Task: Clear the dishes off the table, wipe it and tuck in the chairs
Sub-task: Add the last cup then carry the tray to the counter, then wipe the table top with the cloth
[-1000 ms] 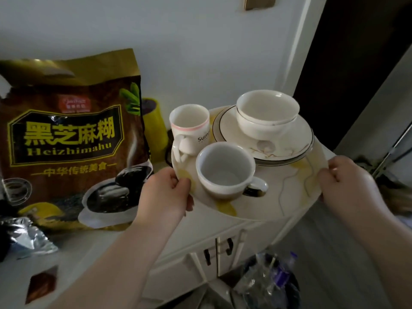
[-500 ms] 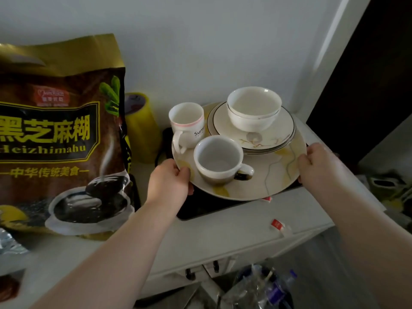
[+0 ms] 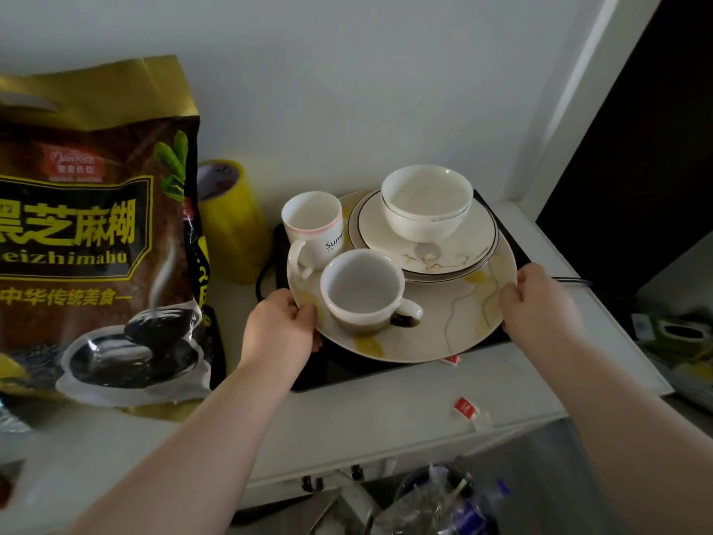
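Observation:
A large cream plate (image 3: 459, 326) with yellow markings sits over a black flat appliance (image 3: 332, 370) on a white counter. On the plate stand a white mug with a pink band (image 3: 314, 229), a wide white cup (image 3: 360, 289) with a dark handle, and a small rimmed plate (image 3: 455, 251) bearing a white bowl (image 3: 426, 202). My left hand (image 3: 279, 328) grips the large plate's left rim, thumb on top. My right hand (image 3: 534, 299) grips its right rim.
A big brown and gold food bag (image 3: 96, 233) stands at the left, with a yellow tape roll (image 3: 227, 218) behind it. Red-tagged tea bags (image 3: 468, 411) lie on the white counter (image 3: 386, 418). A bin with plastic bottles (image 3: 455, 500) is below the counter edge. A dark doorway is at the right.
Both hands have carried the loaded plate forward over the counter and lowered it onto the black appliance. The grip on both rims is unchanged.

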{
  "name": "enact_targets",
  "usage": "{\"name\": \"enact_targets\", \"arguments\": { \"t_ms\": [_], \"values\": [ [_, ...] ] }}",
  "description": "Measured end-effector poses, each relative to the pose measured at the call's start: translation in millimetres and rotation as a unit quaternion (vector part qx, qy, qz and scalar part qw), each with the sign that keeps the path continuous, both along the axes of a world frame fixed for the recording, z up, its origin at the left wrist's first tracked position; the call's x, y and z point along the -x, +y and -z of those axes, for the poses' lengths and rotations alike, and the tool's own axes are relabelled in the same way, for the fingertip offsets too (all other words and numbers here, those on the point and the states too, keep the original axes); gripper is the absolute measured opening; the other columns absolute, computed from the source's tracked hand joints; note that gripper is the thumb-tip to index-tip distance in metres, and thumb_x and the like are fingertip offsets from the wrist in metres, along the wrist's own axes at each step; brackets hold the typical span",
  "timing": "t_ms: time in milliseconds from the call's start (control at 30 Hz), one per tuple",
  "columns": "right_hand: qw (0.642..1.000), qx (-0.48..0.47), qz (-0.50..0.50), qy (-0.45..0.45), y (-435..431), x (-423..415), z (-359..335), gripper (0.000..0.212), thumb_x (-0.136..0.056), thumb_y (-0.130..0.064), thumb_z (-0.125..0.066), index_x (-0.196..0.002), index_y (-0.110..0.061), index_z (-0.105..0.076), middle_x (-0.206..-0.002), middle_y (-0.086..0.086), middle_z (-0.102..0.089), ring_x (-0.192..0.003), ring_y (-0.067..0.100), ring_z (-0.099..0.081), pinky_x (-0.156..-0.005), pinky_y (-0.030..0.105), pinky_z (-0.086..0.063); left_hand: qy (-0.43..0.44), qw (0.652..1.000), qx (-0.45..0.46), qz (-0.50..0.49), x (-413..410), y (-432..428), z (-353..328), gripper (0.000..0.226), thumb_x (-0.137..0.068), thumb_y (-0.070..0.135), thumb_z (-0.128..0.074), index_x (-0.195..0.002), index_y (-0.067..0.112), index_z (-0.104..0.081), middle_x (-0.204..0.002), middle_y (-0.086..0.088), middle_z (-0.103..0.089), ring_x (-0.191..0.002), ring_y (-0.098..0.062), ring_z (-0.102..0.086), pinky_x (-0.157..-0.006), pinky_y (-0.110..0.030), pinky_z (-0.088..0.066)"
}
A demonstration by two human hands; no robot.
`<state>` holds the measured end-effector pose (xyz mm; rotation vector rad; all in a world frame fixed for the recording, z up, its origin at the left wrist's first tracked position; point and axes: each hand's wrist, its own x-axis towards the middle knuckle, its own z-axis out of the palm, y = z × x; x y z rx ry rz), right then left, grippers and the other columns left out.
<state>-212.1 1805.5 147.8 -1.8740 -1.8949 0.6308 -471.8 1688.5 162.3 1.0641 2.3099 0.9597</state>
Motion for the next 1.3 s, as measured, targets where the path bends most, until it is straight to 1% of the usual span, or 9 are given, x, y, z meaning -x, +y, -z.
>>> {"name": "enact_targets", "arguments": {
  "t_ms": [300, 500, 600, 733, 833, 900, 1000, 1100, 1300],
  "values": [
    [0.995, 0.018, -0.020, -0.093, 5.5, 1.3, -9.7, 0.016, -0.092, -0.020, -0.045, -0.089, -0.005, -0.046, -0.076, 0.013, -0.055, -0.062, 0.025, -0.049, -0.048, 0.028, -0.029, 0.088, 0.991, 0.101, 0.030, 8.0, 2.2, 1.5, 0.028, -0.088, 0.035, -0.046, -0.074, 0.012, -0.054, -0.069, -0.007, -0.067, -0.066, -0.026, -0.060, -0.058, -0.032, -0.044],
    [0.981, 0.039, -0.002, -0.189, 0.2, 2.2, -23.8, 0.039, -0.095, -0.047, -0.038, -0.098, -0.010, -0.049, -0.080, 0.009, -0.055, -0.073, 0.029, -0.053, -0.064, 0.035, -0.043, 0.170, 0.968, 0.186, 0.002, 0.0, -2.4, -12.8, 0.038, -0.094, 0.053, -0.035, -0.084, 0.021, -0.052, -0.084, -0.004, -0.061, -0.079, -0.029, -0.057, -0.063, -0.032, -0.040],
    [0.988, 0.009, 0.016, -0.150, -14.0, -4.3, -34.2, 0.047, -0.093, -0.057, -0.037, -0.109, -0.014, -0.048, -0.080, 0.007, -0.058, -0.074, 0.028, -0.057, -0.061, 0.034, -0.044, 0.193, 0.974, 0.109, -0.044, -2.7, -13.1, -29.7, 0.031, -0.097, 0.051, -0.036, -0.090, 0.024, -0.049, -0.080, 0.002, -0.057, -0.076, -0.029, -0.054, -0.066, -0.034, -0.040],
    [0.997, -0.049, -0.006, -0.065, -45.6, -12.7, -51.2, 0.040, -0.092, -0.046, -0.050, -0.123, -0.021, -0.043, -0.081, -0.001, -0.062, -0.070, 0.019, -0.060, -0.057, 0.033, -0.050, 0.222, 0.959, -0.171, -0.036, -15.1, -31.8, -60.6, 0.013, -0.099, 0.033, -0.043, -0.101, 0.021, -0.048, -0.067, 0.010, -0.049, -0.066, -0.025, -0.049, -0.059, -0.032, -0.035],
    [0.995, -0.097, 0.009, -0.033, -83.5, -25.3, -53.7, 0.045, -0.090, -0.042, -0.055, -0.131, -0.030, -0.040, -0.104, -0.010, -0.056, -0.072, 0.006, -0.055, -0.055, 0.028, -0.044, 0.183, 0.905, -0.359, 0.137, -32.7, -34.8, -83.6, 0.007, -0.097, 0.024, -0.050, -0.097, 0.018, -0.052, -0.067, 0.006, -0.052, -0.060, -0.016, -0.051, -0.052, -0.033, -0.043],
    [0.994, -0.105, 0.039, -0.006, -113.1, -34.5, -51.5, 0.047, -0.090, -0.041, -0.055, -0.134, -0.036, -0.038, -0.117, -0.013, -0.050, -0.073, 0.005, -0.055, -0.061, 0.028, -0.043, 0.150, 0.873, -0.376, 0.272, -52.6, -37.6, -94.2, 0.003, -0.095, 0.021, -0.053, -0.095, 0.019, -0.055, -0.064, 0.006, -0.054, -0.057, -0.014, -0.054, -0.049, -0.030, -0.045],
    [0.988, -0.087, 0.124, 0.019, -170.8, -52.0, -44.5, 0.048, -0.091, -0.036, -0.056, -0.135, -0.040, -0.039, -0.119, -0.016, -0.045, -0.074, 0.001, -0.054, -0.069, 0.030, -0.046, 0.108, 0.821, -0.299, 0.474, -94.2, -50.4, -103.1, 0.005, -0.091, 0.027, -0.057, -0.089, 0.031, -0.054, -0.067, 0.007, -0.058, -0.056, -0.013, -0.056, -0.050, -0.027, -0.046],
    [0.968, -0.058, 0.243, 0.019, -265.1, -76.2, -27.6, 0.047, -0.087, -0.034, -0.059, -0.132, -0.038, -0.046, -0.117, -0.013, -0.046, -0.074, 0.002, -0.055, -0.069, 0.027, -0.046, 0.125, 0.702, -0.204, 0.671, -147.0, -85.9, -93.4, 0.002, -0.087, 0.033, -0.057, -0.087, 0.033, -0.056, -0.073, 0.012, -0.059, -0.058, -0.007, -0.054, -0.059, -0.030, -0.050],
    [0.920, 0.056, 0.387, 0.033, -445.8, -112.0, -6.0, 0.040, -0.083, -0.026, -0.064, -0.123, -0.028, -0.060, -0.109, -0.004, -0.060, -0.077, 0.014, -0.057, -0.079, 0.028, -0.048, 0.149, 0.532, -0.125, 0.824, -248.9, -180.2, -54.4, 0.006, -0.081, 0.039, -0.060, -0.083, 0.038, -0.055, -0.069, 0.021, -0.055, -0.063, -0.005, -0.051, -0.069, -0.029, -0.049]
  ]
}}
